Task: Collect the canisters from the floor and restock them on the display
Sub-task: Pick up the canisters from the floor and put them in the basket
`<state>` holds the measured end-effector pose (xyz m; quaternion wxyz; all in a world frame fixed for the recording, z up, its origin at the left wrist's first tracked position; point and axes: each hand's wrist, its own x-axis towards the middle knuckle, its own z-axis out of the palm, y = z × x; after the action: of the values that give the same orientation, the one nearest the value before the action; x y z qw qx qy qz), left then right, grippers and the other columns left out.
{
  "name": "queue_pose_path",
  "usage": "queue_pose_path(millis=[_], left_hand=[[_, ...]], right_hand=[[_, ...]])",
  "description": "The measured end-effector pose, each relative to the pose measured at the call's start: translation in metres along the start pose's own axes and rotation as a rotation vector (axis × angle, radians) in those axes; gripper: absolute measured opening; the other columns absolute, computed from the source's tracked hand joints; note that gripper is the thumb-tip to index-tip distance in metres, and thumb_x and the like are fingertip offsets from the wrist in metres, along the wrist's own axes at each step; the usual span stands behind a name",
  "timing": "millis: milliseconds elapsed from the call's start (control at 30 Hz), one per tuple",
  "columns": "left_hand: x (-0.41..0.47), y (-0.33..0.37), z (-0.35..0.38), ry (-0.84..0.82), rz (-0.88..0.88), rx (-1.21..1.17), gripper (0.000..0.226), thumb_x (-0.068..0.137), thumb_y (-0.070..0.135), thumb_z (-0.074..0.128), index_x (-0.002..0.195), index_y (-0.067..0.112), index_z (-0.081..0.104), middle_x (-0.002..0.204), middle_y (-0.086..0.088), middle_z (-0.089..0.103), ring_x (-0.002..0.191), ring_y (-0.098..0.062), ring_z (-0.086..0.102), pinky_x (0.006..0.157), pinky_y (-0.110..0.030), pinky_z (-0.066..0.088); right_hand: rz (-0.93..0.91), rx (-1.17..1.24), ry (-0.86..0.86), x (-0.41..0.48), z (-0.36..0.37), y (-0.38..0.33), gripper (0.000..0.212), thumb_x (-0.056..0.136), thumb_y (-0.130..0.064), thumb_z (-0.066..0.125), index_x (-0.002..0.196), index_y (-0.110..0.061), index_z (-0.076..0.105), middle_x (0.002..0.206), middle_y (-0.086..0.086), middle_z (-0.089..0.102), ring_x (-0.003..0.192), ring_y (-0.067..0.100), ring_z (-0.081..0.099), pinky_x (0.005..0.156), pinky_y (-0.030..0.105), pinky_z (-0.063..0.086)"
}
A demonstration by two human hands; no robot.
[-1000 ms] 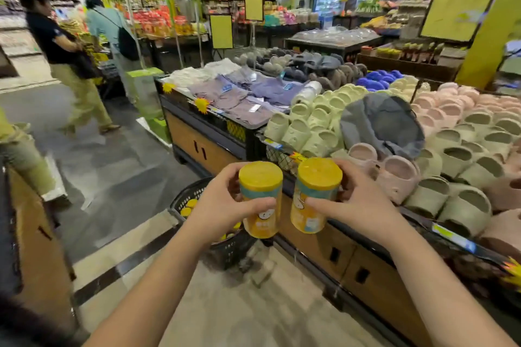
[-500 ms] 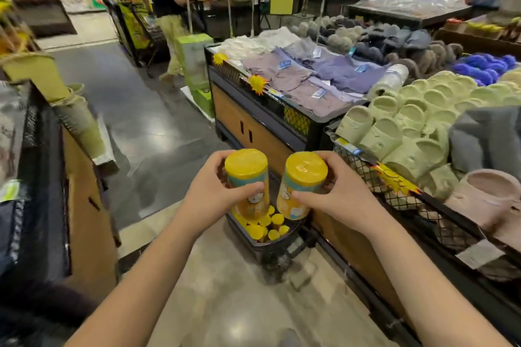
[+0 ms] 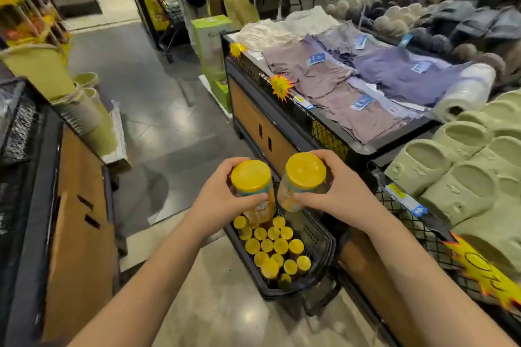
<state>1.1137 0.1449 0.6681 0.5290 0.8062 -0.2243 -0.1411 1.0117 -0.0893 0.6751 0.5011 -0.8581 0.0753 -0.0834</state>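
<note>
Shop aisle between display stands. Directly above the floor basket, which holds upright yellow-lidded canisters, the left hand curls its fingers round the left canister and the right hand round the right canister, both gripped below the lid, upright, probably ready for shelving.

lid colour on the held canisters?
Yellow, on both canisters, seen in the head view.

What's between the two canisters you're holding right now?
Nothing. In the head view a narrow gap parts the left canister, gripped by the left hand, from the right canister, gripped by the right hand. The basket sits below.
</note>
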Motion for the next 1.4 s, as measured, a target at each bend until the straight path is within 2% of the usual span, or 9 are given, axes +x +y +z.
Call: queue_pose_path(millis=[133,233,367,533,700,833,967,1200,1400], left_hand=[[0.056,-0.018,-0.005,-0.028,-0.030,0.015,0.071,0.068,0.032,0.093,0.125,0.041,0.052,0.114,0.021,0.062,0.099,0.010,0.060,0.078,-0.010,0.050],[0.101,-0.041,-0.012,-0.076,-0.045,0.026,0.070,0.067,0.034,0.094,0.123,0.043,0.053,0.111,0.024,0.063,0.101,0.006,0.061,0.081,-0.014,0.052],[0.158,-0.085,-0.017,-0.148,-0.066,-0.009,0.069,0.064,0.035,0.095,0.121,0.043,0.057,0.114,0.026,0.064,0.107,0.000,0.063,0.086,-0.023,0.056],[0.224,-0.153,-0.010,-0.205,-0.079,-0.010,0.076,0.055,0.060,0.092,0.121,0.053,0.056,0.122,0.027,0.059,0.117,-0.005,0.060,0.099,-0.044,0.053],[0.272,-0.215,0.009,-0.234,-0.089,0.072,0.068,0.064,0.045,0.092,0.114,0.061,0.049,0.120,0.027,0.052,0.116,-0.002,0.055,0.097,-0.040,0.053],[0.302,-0.273,0.038,-0.209,-0.133,0.152,0.065,0.066,0.038,0.091,0.115,0.047,0.049,0.116,0.016,0.057,0.105,-0.003,0.058,0.089,-0.041,0.055],[0.324,-0.338,0.079,-0.214,-0.137,0.264,0.073,0.066,0.034,0.090,0.124,0.036,0.046,0.121,0.009,0.051,0.111,-0.011,0.054,0.092,-0.035,0.050],[0.347,-0.447,0.151,-0.409,-0.084,0.456,0.080,0.070,0.031,0.090,0.138,0.025,0.047,0.130,-0.001,0.044,0.111,-0.014,0.046,0.093,-0.024,0.038],[0.355,-0.522,0.190,-0.555,-0.070,0.542,0.079,0.079,0.031,0.081,0.146,0.023,0.042,0.139,-0.008,0.042,0.125,-0.022,0.045,0.097,-0.016,0.028]], right_hand=[[0.038,-0.032,-0.015,0.057,0.007,0.019,0.071,0.069,-0.041,0.092,0.127,-0.043,0.050,0.118,-0.024,0.060,0.109,-0.005,0.058,0.092,0.021,0.049],[0.072,-0.054,-0.010,0.096,0.018,0.038,0.073,0.068,-0.041,0.092,0.127,-0.044,0.050,0.121,-0.024,0.059,0.112,-0.003,0.057,0.096,0.026,0.050],[0.118,-0.097,0.030,0.138,0.037,0.067,0.078,0.064,-0.044,0.094,0.130,-0.048,0.052,0.126,-0.030,0.054,0.118,-0.009,0.051,0.095,0.016,0.043],[0.215,-0.095,0.068,0.183,0.069,0.114,0.075,0.069,-0.042,0.092,0.132,-0.048,0.052,0.126,-0.031,0.057,0.117,-0.014,0.050,0.088,-0.001,0.037],[0.312,-0.115,0.091,0.211,0.101,0.178,0.073,0.070,-0.045,0.091,0.132,-0.043,0.053,0.123,-0.024,0.060,0.114,-0.006,0.056,0.090,0.009,0.046],[0.399,-0.146,0.093,0.223,0.124,0.243,0.074,0.071,-0.044,0.089,0.130,-0.046,0.044,0.119,-0.026,0.055,0.109,-0.002,0.055,0.084,0.016,0.047],[0.461,-0.177,0.094,0.229,0.154,0.322,0.077,0.071,-0.044,0.088,0.133,-0.043,0.042,0.122,-0.019,0.054,0.108,0.005,0.054,0.088,0.028,0.050],[0.456,-0.173,0.107,0.233,0.215,0.438,0.062,0.072,-0.030,0.088,0.124,-0.038,0.054,0.116,-0.013,0.053,0.105,0.002,0.046,0.086,0.024,0.038],[0.528,-0.165,0.102,0.227,0.259,0.503,0.074,0.068,-0.034,0.091,0.131,-0.040,0.053,0.124,-0.016,0.058,0.112,0.010,0.056,0.094,0.038,0.050]])
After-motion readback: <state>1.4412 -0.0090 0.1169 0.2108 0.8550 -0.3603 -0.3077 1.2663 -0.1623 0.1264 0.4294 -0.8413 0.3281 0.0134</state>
